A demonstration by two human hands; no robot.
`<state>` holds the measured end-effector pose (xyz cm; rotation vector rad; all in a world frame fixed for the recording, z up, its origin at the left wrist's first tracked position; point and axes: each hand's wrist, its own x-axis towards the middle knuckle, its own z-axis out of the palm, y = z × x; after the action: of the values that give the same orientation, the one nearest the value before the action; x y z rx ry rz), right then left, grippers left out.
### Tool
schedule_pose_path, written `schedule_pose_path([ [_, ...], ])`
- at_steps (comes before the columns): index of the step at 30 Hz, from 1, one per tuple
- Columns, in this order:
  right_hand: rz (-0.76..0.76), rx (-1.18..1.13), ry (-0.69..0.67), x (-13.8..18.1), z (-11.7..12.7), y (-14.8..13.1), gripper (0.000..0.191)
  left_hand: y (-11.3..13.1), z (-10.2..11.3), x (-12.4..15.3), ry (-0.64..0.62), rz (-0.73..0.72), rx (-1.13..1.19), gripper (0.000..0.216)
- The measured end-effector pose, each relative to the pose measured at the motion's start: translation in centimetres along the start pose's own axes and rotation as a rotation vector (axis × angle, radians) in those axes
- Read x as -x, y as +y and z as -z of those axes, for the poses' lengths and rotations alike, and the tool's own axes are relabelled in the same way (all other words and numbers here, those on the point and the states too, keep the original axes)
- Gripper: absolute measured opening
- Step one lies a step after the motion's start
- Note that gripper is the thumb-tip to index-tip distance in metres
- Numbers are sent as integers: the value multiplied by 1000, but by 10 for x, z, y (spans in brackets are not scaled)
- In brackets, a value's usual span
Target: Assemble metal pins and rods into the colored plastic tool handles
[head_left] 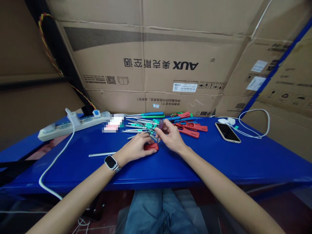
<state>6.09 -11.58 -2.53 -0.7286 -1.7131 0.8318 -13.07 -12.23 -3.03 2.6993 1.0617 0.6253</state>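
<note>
My left hand point(137, 148) is closed round a red-handled stick lighter point(151, 147), pressed against the blue table. Its long metal tube point(101, 154) sticks out to the left from under my wrist. In my right hand point(170, 135) is a small screwdriver with a dark purple handle point(161, 124), gripped between thumb and fingers. The screwdriver's shaft points down at the red handle, where its tip looks close to or touching the surface. Just beyond both hands lies a heap of metal tubes with teal plastic parts point(138, 125). My left fingers are partly hidden.
Red lighter handles point(195, 126) lie right of the heap, with blue and green lighters point(152, 114) behind. A phone point(227, 132) and white cable point(255, 133) are at right. A power strip point(73, 125) stands at left by a blurred patch point(114, 123). Cardboard point(158, 42) walls the back.
</note>
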Motion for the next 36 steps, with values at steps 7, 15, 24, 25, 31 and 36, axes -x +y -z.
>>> schedule_pose_path([
  [7, -1, 55, -22, 0, -1, 3, 26, 0, 0, 0, 7, -11, 5, 23],
  [15, 22, 165, -34, -3, 2, 2, 27, 1, -1, -1, -12, 13, -9, 24],
  [24, 56, 167, -108, -6, 3, -4, 24, -2, 20, -7, 223, -57, 159, 27],
  [25, 63, 157, -114, -7, 3, -5, 24, 1, 26, -11, 305, -50, 199, 26],
  [31, 73, 199, -97, -7, 2, 0, 17, 25, 45, -54, 518, -10, 398, 22],
  [36, 76, 194, -58, -7, 0, 4, 17, 26, 30, -66, 564, 39, 609, 25],
])
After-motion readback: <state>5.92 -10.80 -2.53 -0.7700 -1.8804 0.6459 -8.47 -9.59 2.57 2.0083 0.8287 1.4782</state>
